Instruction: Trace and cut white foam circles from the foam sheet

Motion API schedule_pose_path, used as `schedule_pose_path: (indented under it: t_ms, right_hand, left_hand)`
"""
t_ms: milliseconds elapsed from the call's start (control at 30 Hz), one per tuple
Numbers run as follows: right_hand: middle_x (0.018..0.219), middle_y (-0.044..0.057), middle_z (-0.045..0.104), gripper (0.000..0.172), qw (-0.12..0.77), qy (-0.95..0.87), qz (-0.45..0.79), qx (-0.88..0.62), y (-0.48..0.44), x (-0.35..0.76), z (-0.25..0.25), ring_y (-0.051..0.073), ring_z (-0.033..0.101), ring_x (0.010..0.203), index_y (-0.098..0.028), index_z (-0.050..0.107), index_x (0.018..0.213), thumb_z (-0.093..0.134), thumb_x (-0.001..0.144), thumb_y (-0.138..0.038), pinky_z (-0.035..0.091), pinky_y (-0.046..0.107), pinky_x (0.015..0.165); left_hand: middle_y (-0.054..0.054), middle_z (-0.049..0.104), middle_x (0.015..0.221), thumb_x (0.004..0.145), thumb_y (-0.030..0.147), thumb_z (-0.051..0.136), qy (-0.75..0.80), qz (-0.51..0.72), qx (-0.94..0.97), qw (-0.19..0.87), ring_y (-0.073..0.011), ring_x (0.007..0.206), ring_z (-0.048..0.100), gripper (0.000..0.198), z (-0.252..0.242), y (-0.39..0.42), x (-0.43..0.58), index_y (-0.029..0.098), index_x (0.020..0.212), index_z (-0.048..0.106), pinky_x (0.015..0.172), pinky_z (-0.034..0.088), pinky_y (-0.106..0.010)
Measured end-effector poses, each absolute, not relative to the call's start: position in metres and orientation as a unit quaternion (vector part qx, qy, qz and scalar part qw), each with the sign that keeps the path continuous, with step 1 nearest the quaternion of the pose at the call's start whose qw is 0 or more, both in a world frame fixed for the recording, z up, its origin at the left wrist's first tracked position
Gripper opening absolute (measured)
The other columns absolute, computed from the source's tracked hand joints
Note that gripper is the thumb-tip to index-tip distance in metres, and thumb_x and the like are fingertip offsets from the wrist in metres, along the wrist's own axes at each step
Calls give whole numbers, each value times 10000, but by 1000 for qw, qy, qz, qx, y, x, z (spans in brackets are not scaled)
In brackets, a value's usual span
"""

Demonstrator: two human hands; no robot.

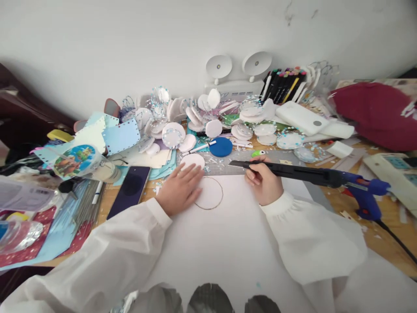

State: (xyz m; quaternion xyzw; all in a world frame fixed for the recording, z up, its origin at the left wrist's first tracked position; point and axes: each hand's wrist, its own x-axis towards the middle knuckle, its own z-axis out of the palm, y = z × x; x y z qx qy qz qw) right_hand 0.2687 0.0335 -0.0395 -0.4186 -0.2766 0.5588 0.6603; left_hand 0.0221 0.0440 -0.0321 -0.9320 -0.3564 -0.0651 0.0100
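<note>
My left hand lies flat with fingers stretched out on a large white sheet, pressing beside a circle drawn on it. A white foam disc rests just past its fingertips. My right hand is closed round a long black utility knife, whose blade tip points left above the circle. Both arms wear white sleeves.
Piles of white foam discs, a blue disc and a marker rack crowd the back. A dark phone lies left of my hand. A blue glue gun and its cord sit right. Paper and wire clutter fills the left.
</note>
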Motion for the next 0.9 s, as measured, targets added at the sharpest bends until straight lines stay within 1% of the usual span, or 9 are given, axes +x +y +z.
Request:
schedule_pose_path:
  t_ms: [100,200,300,467,533,600,667,767,900]
  right_hand:
    - [414,-108,336,174,666,-264,558,-419,34,268,-38,42,252,365,-215,498,718,612,599,-158,206,174,366]
    - [412,-109,332,173,667,-261,558,-418,33,267,-37,42,251,365,-211,501,711,617,594,-159,209,175,367]
    - [410,-108,338,170,665,-262,559,-420,33,267,-37,42,249,362,-210,498,707,616,595,-162,205,178,365]
    - [413,-113,326,170,663,-269,556,-423,33,267,-37,43,240,360,-214,484,721,609,612,-176,207,179,368]
    - [412,-113,320,170,661,-273,555,-424,33,267,-37,47,241,362,-216,482,727,606,616,-179,209,181,370]
    - [408,-112,318,167,660,-279,554,-424,32,267,-36,51,241,365,-217,484,730,603,620,-179,207,183,373]
    - [408,-110,324,162,660,-290,550,-422,31,267,-35,54,241,370,-218,489,737,602,628,-179,206,187,379]
    - [414,-107,336,152,660,-316,538,-418,28,266,-34,62,248,379,-222,494,750,600,650,-181,213,196,390]
    - [436,-107,347,136,663,-362,506,-417,24,258,-34,73,290,386,-229,496,779,596,701,-180,241,212,407]
  left_hand:
    - [-148,378,1490,951,330,354,-391,-77,-915,63,-296,1418,280,480,-23,50,12,116,1373,438,1162,192,-542]
    - [-95,318,1530,938,344,380,-290,-63,-953,56,-274,1446,208,478,-16,46,10,187,1387,433,1171,178,-517]
    - [-72,320,1531,936,383,396,-212,-23,-976,42,-261,1442,226,487,-15,43,10,232,1398,417,1176,157,-506]
    - [-149,339,1511,930,337,417,-378,-81,-918,90,-319,1415,267,469,-16,55,7,162,1363,459,1137,192,-554]
    - [-163,426,1448,928,326,413,-401,-103,-908,69,-318,1363,342,442,-15,56,6,141,1319,503,1105,263,-529]
    - [-143,564,1296,928,346,410,-403,-106,-909,21,-299,1238,461,401,-15,54,9,147,1240,566,1042,344,-489]
    - [-111,641,1118,928,387,416,-404,-98,-909,-16,-275,1091,528,372,-16,49,13,165,1149,617,969,393,-458]
    - [-91,641,976,896,495,466,-417,-98,-903,-31,-266,977,530,406,-19,43,22,174,1068,644,902,416,-438]
    - [-73,610,924,814,622,536,-464,-128,-875,-61,-261,925,501,472,-23,39,30,182,945,645,871,406,-422]
